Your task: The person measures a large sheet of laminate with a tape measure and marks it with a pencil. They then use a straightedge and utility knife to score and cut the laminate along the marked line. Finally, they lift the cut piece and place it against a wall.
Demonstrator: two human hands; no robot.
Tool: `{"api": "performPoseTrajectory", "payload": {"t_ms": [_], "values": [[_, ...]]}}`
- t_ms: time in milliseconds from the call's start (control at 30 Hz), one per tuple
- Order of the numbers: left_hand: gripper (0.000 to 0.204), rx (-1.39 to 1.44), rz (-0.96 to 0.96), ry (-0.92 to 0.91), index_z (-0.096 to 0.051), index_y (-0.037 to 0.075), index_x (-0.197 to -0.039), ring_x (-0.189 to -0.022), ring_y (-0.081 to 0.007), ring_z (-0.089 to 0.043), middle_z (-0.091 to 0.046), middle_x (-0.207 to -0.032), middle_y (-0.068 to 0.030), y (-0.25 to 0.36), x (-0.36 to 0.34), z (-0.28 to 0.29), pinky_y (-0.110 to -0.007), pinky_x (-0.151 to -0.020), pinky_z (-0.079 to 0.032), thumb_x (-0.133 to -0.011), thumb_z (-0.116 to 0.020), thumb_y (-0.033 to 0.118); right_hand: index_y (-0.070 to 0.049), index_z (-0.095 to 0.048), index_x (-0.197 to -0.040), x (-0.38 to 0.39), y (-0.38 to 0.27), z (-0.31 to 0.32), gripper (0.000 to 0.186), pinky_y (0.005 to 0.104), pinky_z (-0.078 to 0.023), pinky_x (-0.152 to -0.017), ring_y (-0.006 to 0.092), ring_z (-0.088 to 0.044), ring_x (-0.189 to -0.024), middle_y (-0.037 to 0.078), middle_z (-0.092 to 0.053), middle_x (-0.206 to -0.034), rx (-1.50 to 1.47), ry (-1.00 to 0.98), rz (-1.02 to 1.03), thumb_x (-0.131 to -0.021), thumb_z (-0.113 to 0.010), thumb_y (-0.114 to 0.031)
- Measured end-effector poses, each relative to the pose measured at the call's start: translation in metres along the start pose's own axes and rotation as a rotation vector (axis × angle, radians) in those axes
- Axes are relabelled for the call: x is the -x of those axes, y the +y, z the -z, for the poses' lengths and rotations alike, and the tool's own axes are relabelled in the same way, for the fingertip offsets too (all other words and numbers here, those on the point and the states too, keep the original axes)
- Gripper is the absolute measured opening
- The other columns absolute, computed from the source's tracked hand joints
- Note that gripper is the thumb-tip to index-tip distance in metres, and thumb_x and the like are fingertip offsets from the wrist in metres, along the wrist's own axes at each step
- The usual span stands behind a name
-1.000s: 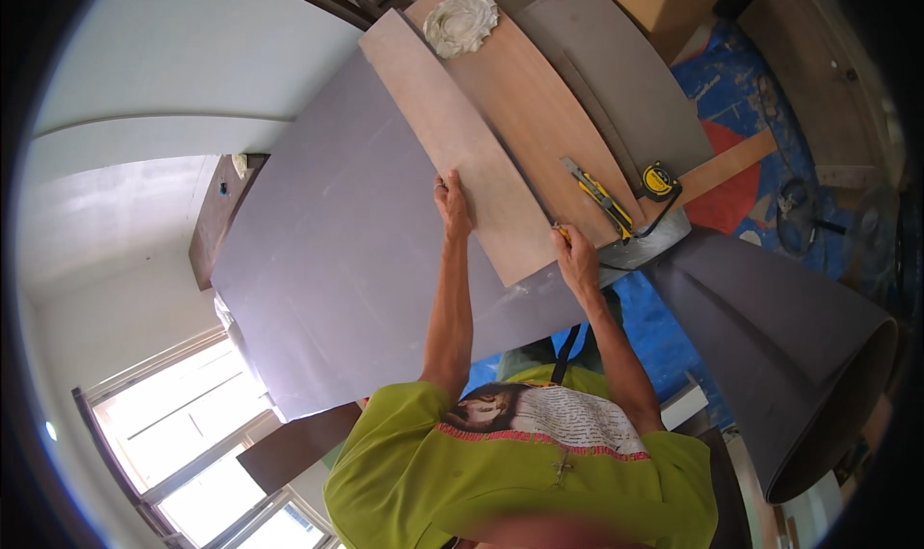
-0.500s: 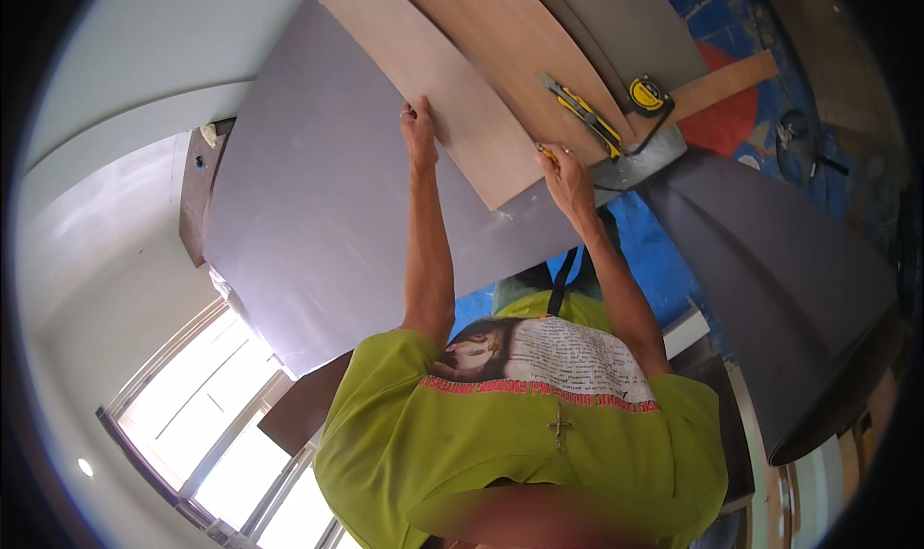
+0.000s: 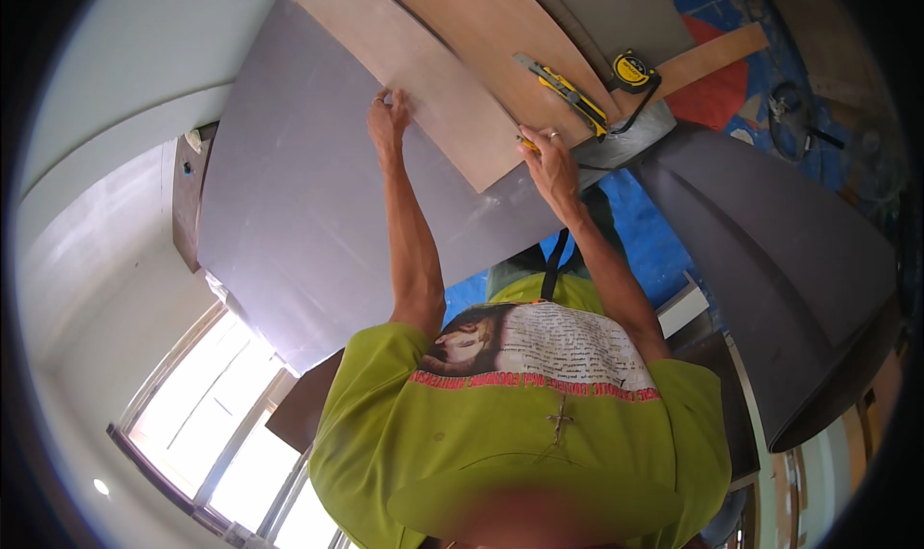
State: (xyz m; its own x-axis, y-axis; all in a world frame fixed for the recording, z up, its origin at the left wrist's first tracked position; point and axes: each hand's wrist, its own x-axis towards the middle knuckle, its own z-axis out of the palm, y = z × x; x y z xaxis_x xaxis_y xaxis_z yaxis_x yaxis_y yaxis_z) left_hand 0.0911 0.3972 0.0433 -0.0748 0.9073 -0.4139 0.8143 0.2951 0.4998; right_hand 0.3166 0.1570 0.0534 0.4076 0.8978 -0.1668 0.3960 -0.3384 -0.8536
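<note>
Pale board (image 3: 409,73) lay on the grey sheet (image 3: 289,212), between my two hands and running away beyond them, its near corner just below the gap between them. From my end I had the left hand (image 3: 388,121) at its left edge, fingers bent and tips touching the wood; I couldn't tell whether they pinched it or only pressed. The right hand (image 3: 551,169) was closed on a small yellow tool (image 3: 527,144), its fingertips at the board's right edge, close to the near end.

I judged that the step called for light, even pressure from the left, so the board stayed put, and for the tool to sit snug to the edge, with the wrist low and steady. Pressing harder on one side could have swung the board.

Just beyond the right grip lay a browner board (image 3: 491,39) with a yellow utility knife (image 3: 568,92) on it, and past that a tape measure (image 3: 630,71). I reckoned the right elbow needed room, too, as a curled dark sheet (image 3: 770,251) stood to its right.
</note>
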Motion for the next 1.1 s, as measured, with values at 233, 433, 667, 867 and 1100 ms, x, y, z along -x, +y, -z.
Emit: {"api": "performPoseTrajectory", "payload": {"t_ms": [233,433,667,867,1100], "values": [[0.061,0.295,-0.019,0.024,-0.053,-0.004,-0.141,-0.081,-0.0186,-0.072,-0.073,-0.097,-0.0167,-0.004,0.013,-0.015,-0.032,-0.064,-0.060,-0.094,-0.073,0.030,-0.008,-0.069,-0.125,0.003,-0.002,0.001,0.032,0.0422,-0.055,-0.081,0.0335,-0.068,-0.095,0.013,-0.065,-0.108,0.028,0.003,-0.011,-0.096,-0.067,-0.021],[0.061,0.469,-0.019,0.054,-0.052,0.003,-0.145,-0.079,-0.0146,-0.068,-0.073,-0.099,-0.0099,-0.007,0.018,-0.019,-0.029,-0.062,-0.053,-0.093,-0.074,0.027,-0.008,-0.069,-0.127,-0.001,-0.008,0.003,0.033,0.0419,-0.055,-0.085,0.0341,-0.068,-0.102,0.013,-0.066,-0.113,0.069,-0.004,0.006,-0.097,-0.066,-0.022],[0.066,0.420,0.042,0.074,-0.051,0.000,-0.147,-0.068,-0.0127,-0.056,-0.064,-0.083,-0.0041,0.012,0.032,-0.011,-0.030,-0.058,-0.048,-0.092,-0.075,0.028,-0.008,-0.068,-0.128,0.001,-0.009,0.005,0.033,0.0421,-0.055,-0.082,0.0334,-0.068,-0.100,0.012,-0.065,-0.112,0.073,-0.048,-0.009,-0.099,-0.065,-0.023],[0.068,0.445,0.043,0.075,-0.050,0.000,-0.147,-0.071,-0.0136,-0.060,-0.066,-0.089,-0.0065,0.009,0.029,-0.013,-0.030,-0.061,-0.052,-0.091,-0.076,0.028,-0.010,-0.067,-0.129,0.003,-0.004,0.000,0.033,0.0422,-0.056,-0.080,0.0321,-0.068,-0.097,0.010,-0.064,-0.112,0.079,-0.020,-0.007,-0.099,-0.064,-0.024],[0.068,0.455,0.032,0.051,-0.050,0.000,-0.147,-0.077,-0.0154,-0.065,-0.068,-0.095,-0.0097,-0.002,0.021,-0.018,-0.032,-0.063,-0.055,-0.091,-0.076,0.027,-0.011,-0.067,-0.130,0.004,-0.006,-0.001,0.033,0.0424,-0.056,-0.081,0.0324,-0.069,-0.099,0.010,-0.065,-0.114,0.079,-0.009,-0.026,-0.099,-0.064,-0.024]]}}
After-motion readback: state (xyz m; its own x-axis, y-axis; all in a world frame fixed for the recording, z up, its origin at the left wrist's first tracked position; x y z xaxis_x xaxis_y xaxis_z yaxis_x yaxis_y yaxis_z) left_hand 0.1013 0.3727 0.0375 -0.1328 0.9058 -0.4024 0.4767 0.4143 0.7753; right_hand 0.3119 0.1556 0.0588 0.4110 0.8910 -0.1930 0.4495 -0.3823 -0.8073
